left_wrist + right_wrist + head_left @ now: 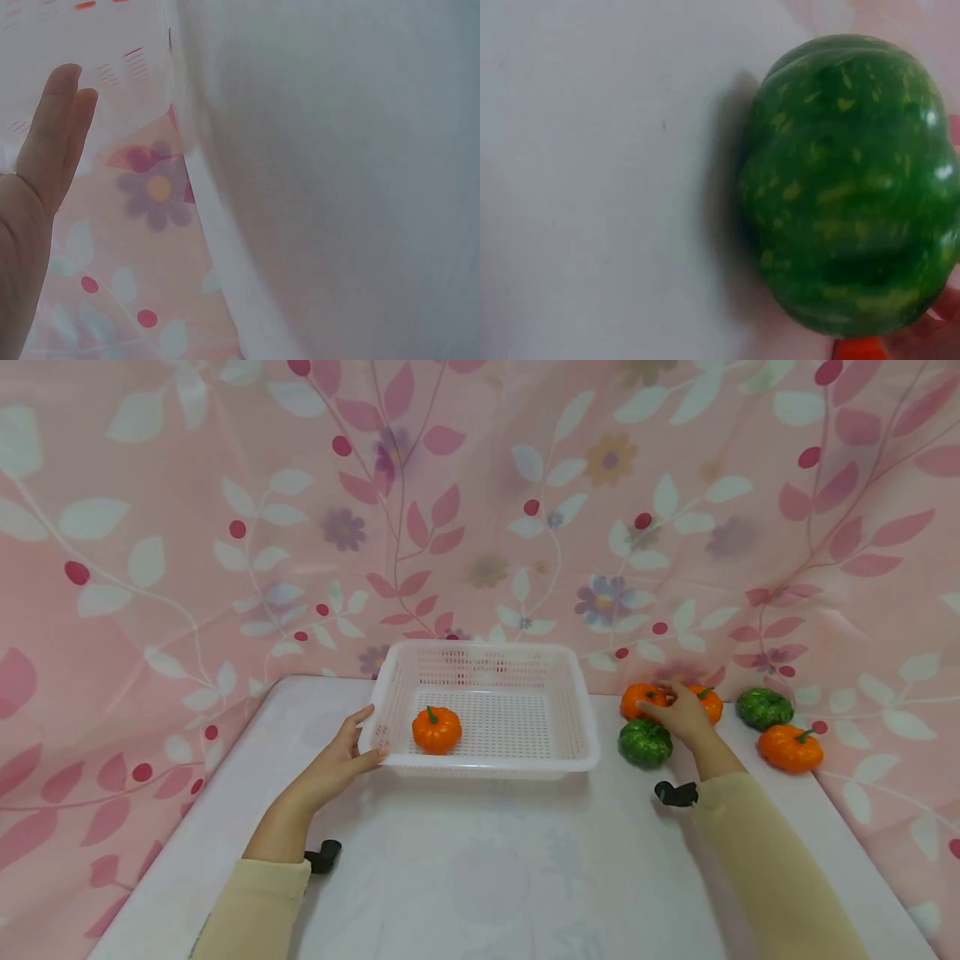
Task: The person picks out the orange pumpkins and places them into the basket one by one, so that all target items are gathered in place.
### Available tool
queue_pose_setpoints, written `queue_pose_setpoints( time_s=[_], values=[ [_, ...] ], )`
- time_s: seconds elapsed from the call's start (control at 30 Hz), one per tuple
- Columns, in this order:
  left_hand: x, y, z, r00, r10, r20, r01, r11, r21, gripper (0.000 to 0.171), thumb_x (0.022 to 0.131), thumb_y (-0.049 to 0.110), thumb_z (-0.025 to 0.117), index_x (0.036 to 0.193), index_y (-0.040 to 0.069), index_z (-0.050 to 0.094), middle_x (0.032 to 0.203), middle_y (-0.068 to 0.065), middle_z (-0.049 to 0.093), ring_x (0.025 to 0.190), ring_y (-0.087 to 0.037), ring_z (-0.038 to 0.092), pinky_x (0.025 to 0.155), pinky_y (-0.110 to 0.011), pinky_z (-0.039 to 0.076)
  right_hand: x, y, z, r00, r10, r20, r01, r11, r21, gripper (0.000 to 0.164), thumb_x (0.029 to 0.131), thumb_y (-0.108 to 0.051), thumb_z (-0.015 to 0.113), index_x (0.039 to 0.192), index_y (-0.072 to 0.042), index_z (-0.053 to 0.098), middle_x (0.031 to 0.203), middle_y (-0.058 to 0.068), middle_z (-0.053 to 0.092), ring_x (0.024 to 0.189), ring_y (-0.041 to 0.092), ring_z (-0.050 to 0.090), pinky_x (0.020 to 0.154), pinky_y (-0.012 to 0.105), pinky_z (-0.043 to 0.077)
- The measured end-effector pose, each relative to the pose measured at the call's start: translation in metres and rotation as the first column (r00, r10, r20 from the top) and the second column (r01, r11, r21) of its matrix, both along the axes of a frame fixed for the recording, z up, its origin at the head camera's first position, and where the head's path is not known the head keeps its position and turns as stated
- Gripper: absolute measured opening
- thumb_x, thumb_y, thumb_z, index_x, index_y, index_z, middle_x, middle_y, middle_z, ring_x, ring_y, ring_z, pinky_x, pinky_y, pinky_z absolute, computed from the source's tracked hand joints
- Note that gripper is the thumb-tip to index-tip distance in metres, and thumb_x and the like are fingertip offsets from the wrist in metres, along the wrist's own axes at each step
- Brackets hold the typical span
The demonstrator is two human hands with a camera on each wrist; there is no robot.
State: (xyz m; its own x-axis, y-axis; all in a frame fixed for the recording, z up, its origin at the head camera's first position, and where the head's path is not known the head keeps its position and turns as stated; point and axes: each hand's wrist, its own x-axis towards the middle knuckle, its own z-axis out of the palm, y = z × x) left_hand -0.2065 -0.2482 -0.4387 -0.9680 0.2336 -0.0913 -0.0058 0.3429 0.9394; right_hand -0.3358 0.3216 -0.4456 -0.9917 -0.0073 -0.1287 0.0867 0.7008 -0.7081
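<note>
My left hand [333,768] holds the near left corner of a white plastic basket [480,763], its thumb over the rim and its fingers along the outer left side. One small orange pumpkin [437,732] with a green stem lies inside the basket, left of its middle. To the right, my right hand [684,714] has thumb and fingers around the right side of another orange pumpkin [637,700]. A green speckled pumpkin [645,744] sits just in front of it and fills much of the right wrist view [847,187]. Behind my right hand, a further orange pumpkin [708,702] is partly hidden.
Farther right stand a green pumpkin [764,708] and an orange pumpkin [791,748], near the edge of the white table [487,860]. A pink floral cloth [480,527] hangs right behind the basket. Black wrist-camera pieces [677,793] show beside both wrists.
</note>
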Motion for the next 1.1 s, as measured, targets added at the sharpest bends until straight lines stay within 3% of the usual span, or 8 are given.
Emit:
queue_pose_setpoints(
  time_s=[0.23,0.47,0.6,0.83,1.1],
  values=[
    [0.001,0.0,0.001,1.0,0.001,-0.002,-0.001,1.0,-0.002,0.088,0.099,0.029,0.065,0.161,0.023,0.003,0.161,-0.029,0.008,0.144,-0.046,0.023,0.112,-0.062,0.028,-0.004,0.0,0.005,0.999,0.024,0.026,-0.023,0.999,-0.036,0.085,0.096,-0.045,0.065,0.158,-0.005,0.024,0.152,0.033,0.028,0.134,0.051,0.031,0.109,0.061,0.036],
    [0.0,0.0,0.0,1.0,-0.005,-0.006,0.005,1.0,0.005,0.089,0.098,0.03,0.066,0.161,0.023,0.003,0.159,-0.029,0.017,0.139,-0.044,0.034,0.111,-0.06,0.032,-0.008,0.001,0.011,0.994,0.058,0.09,-0.055,0.998,-0.044,0.084,0.097,-0.038,0.066,0.157,-0.001,0.021,0.155,0.036,0.02,0.138,0.054,0.025,0.111,0.063,0.03],
    [0.0,0.0,-0.001,1.0,0.001,-0.004,-0.001,1.0,0.0,0.088,0.099,0.027,0.065,0.161,0.022,0.004,0.159,-0.03,0.015,0.139,-0.045,0.033,0.112,-0.061,0.031,-0.01,0.002,0.011,0.993,0.067,0.1,-0.065,0.998,-0.018,0.083,0.097,-0.036,0.066,0.156,0.002,0.021,0.155,0.037,0.02,0.137,0.054,0.026,0.111,0.064,0.029],
    [-0.001,0.0,-0.002,1.0,-0.008,0.003,0.008,1.0,0.021,0.089,0.098,0.028,0.066,0.161,0.022,0.003,0.16,-0.031,0.012,0.138,-0.044,0.035,0.111,-0.06,0.031,-0.013,0.005,0.008,0.991,0.054,0.121,-0.054,0.999,-0.007,0.088,0.096,-0.043,0.067,0.157,0.001,0.022,0.155,0.036,0.019,0.137,0.054,0.026,0.11,0.063,0.032],
    [-0.001,0.0,-0.002,1.0,-0.005,0.007,0.005,1.0,0.031,0.087,0.099,0.023,0.064,0.161,0.021,0.003,0.161,-0.03,0.008,0.138,-0.044,0.035,0.111,-0.059,0.032,-0.01,0.002,0.011,0.997,0.028,0.07,-0.024,0.998,-0.052,0.087,0.095,-0.042,0.068,0.156,0.001,0.023,0.154,0.034,0.024,0.134,0.052,0.03,0.109,0.06,0.037]
  ],
)
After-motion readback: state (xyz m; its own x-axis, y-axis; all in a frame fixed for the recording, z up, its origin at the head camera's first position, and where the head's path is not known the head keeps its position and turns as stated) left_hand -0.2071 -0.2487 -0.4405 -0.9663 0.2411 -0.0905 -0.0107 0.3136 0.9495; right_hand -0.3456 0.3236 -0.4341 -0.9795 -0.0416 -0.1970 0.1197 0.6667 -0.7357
